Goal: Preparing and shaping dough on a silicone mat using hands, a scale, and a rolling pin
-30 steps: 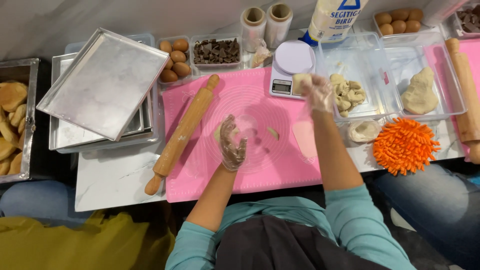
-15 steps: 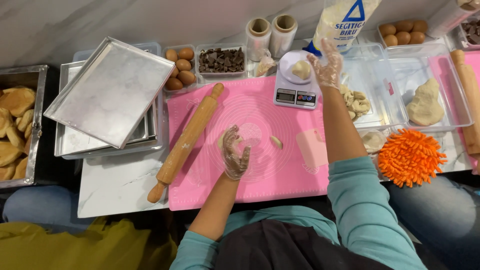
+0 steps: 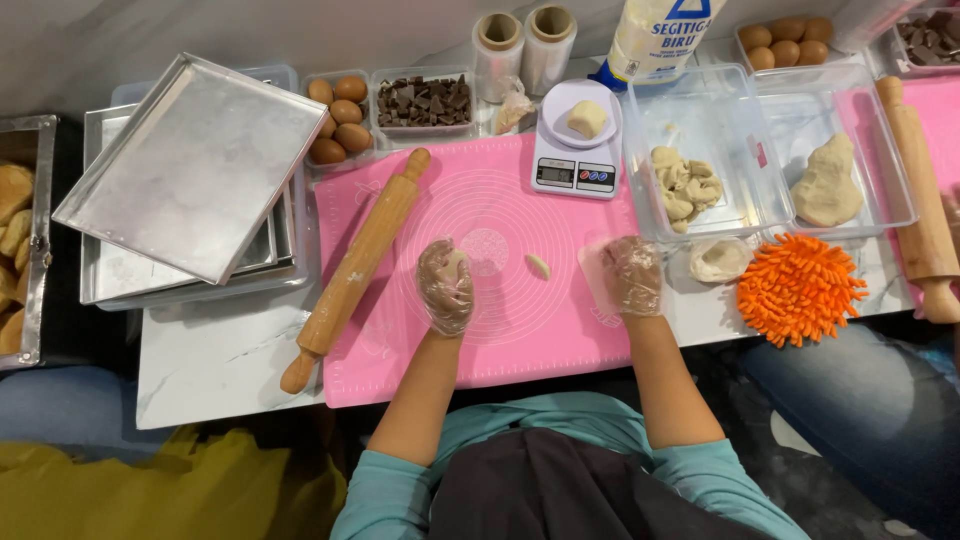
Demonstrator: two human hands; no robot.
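Cupping one dough piece (image 3: 455, 268), left hand (image 3: 445, 287) grip curled around it above pink mat (image 3: 500, 330); right hand (image 3: 631, 275) flat, released. Second piece (image 3: 538, 266) lies between; one on scale (image 3: 577, 150). Two rolling pins.

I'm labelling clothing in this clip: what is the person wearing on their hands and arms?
Both the left hand and the right hand are covered by thin, clear, crinkled plastic gloves. The forearms are bare; teal sleeves are pushed up to about the elbows, over a dark apron.

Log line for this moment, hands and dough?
left hand: cupping dough piece | right hand: on pink mat | scale: dough portion on it
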